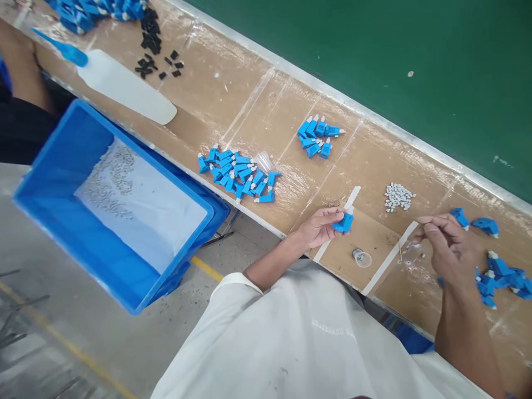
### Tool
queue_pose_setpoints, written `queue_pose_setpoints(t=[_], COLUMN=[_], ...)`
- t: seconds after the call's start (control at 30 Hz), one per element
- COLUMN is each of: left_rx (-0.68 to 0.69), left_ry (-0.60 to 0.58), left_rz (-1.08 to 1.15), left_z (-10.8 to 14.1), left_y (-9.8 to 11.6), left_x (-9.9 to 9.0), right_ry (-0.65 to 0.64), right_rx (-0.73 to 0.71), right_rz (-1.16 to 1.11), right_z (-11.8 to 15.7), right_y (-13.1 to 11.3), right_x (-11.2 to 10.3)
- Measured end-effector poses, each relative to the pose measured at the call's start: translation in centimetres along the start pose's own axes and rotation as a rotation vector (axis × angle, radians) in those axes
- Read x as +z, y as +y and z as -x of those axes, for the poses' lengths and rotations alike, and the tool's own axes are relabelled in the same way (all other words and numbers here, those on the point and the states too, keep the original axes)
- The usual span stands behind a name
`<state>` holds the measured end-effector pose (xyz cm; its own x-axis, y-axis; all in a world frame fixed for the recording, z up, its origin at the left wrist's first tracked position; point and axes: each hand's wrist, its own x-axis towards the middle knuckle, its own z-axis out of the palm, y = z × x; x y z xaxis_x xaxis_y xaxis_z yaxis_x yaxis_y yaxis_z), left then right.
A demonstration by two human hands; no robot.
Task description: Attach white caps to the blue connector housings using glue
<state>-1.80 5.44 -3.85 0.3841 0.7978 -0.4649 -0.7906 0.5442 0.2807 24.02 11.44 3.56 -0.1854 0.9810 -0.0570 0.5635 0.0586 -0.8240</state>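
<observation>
My left hand [318,227] pinches a blue plastic part [344,223] with a white tip, held over the table near its front edge. My right hand [451,244] is raised over the table to the right, its thumb and index finger pressed together; whatever they hold is too small to name. Between the hands lies a small clear round cup [361,257] with something dark in it. Beyond them is a pile of small white-grey pieces [399,197]. More blue parts [501,271] lie beside and beyond my right hand.
Blue parts form a heap [239,173] and a smaller cluster [319,136] on the table. Black pieces [150,33] and a white-and-blue bottle [124,83] lie at the left. A blue crate [83,249] stands below the table edge. Another person's arm [25,66] shows at far left.
</observation>
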Motion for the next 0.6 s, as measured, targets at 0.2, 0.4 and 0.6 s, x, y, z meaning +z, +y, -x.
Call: queue_pose_setpoints(t=[0.2, 0.4, 0.6], left_rx=[0.035, 0.024, 0.026], left_ry=[-0.056, -0.005, -0.031], left_rz=[-0.064, -0.142, -0.185], left_z=[2.1, 4.6, 4.9], left_y=[-0.3, -1.6, -2.2], left_x=[2.8, 4.0, 4.2], right_ry=[0.025, -0.082, -0.108], right_rx=[0.131, 0.255, 0.319], right_rz=[-0.535, -0.789, -0.888], right_z=[4.9, 6.9, 7.4], right_y=[-3.4, -5.8, -5.0], right_x=[4.6, 6.3, 6.1])
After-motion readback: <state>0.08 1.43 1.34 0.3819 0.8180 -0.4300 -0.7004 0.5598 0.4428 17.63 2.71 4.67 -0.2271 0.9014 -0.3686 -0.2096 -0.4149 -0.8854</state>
